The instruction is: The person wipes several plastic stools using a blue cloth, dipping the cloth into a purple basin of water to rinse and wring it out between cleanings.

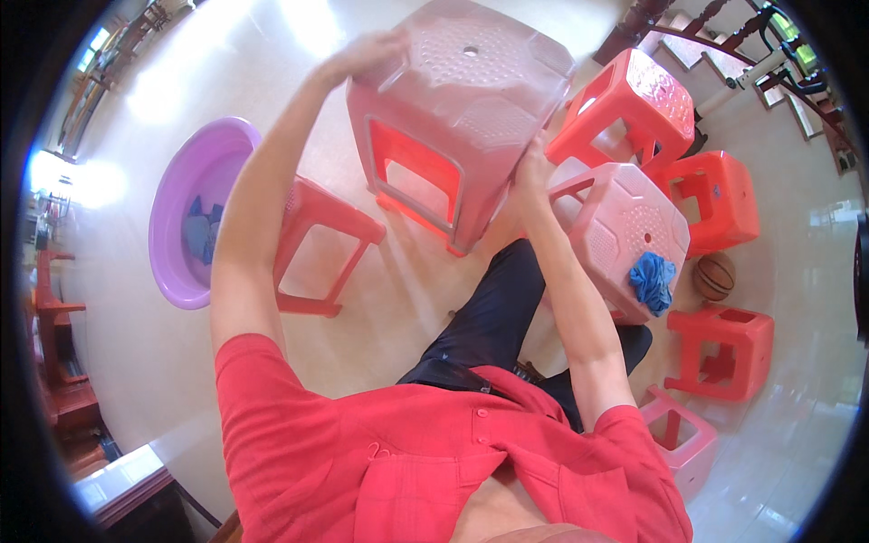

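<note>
A large faded-pink plastic stool (475,102) stands in front of me, its dotted seat with a centre hole facing up. Brighter red plastic shows through its side opening and along its lower edge; whether a second stool is nested inside, I cannot tell. My left hand (380,55) grips the seat's far left corner, its fingers slightly blurred. At the right side of the same stool, my right hand (531,166) holds the edge, fingers partly hidden. Close to my right forearm is another pink stool (611,224) with a crumpled blue cloth (653,282) on its seat.
Left of me, a purple plastic basin (163,224) contains grey-blue cloths (200,234), beside a red stool (326,237). Several stools, including a glossy red one (638,102), line the right, with a basketball (714,276) among them. A wooden-railed staircase (740,58) rises at upper right.
</note>
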`<state>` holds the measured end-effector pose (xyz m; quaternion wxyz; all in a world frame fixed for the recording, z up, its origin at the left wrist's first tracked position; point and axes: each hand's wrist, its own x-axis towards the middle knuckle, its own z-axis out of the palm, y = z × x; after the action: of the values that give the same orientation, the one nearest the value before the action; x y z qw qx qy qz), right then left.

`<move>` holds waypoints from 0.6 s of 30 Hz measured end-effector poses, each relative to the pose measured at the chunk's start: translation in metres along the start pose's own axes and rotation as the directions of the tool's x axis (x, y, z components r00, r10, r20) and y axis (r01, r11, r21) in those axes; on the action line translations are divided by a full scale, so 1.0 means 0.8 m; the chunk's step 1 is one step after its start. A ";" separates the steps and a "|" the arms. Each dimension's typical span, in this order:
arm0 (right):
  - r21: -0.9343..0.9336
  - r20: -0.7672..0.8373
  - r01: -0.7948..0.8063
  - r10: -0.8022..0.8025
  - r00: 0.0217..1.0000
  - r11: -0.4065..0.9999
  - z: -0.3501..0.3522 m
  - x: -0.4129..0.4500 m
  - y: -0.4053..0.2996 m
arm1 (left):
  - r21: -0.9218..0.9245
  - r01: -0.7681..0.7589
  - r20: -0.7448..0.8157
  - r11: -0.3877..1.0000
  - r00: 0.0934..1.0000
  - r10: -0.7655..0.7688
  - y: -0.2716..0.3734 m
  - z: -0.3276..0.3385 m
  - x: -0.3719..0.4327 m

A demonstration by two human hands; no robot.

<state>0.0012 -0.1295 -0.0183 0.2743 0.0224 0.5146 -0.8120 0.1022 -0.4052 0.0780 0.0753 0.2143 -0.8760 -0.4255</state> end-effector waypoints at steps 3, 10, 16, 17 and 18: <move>-0.161 -0.015 0.025 -0.028 1.000 0.987 -0.036 0.037 0.049 | -0.057 -0.007 -0.070 0.998 0.998 0.003 -0.026 0.040 -0.005; -0.711 0.034 0.024 0.000 0.999 0.702 -0.089 0.053 0.064 | 0.004 0.067 -0.083 0.998 0.994 -0.066 -0.058 0.063 -0.012; -0.933 0.292 0.318 -0.161 0.943 0.167 -0.094 -0.005 0.032 | 0.000 0.047 -0.146 0.999 0.988 -0.047 -0.091 0.090 -0.002; -0.905 0.423 0.408 -0.144 0.895 -0.122 -0.088 -0.024 0.015 | 0.001 0.047 -0.132 0.999 0.990 -0.046 -0.091 0.091 -0.004; -0.904 0.418 0.403 -0.090 0.904 -0.145 -0.087 -0.041 0.004 | 0.026 0.037 -0.145 0.999 0.989 -0.033 -0.091 0.091 -0.001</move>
<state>0.0133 -0.0578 -0.0434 0.0932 -0.3716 0.9014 -0.2018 0.1029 -0.3924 -0.0240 0.1280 0.2608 -0.8703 -0.3976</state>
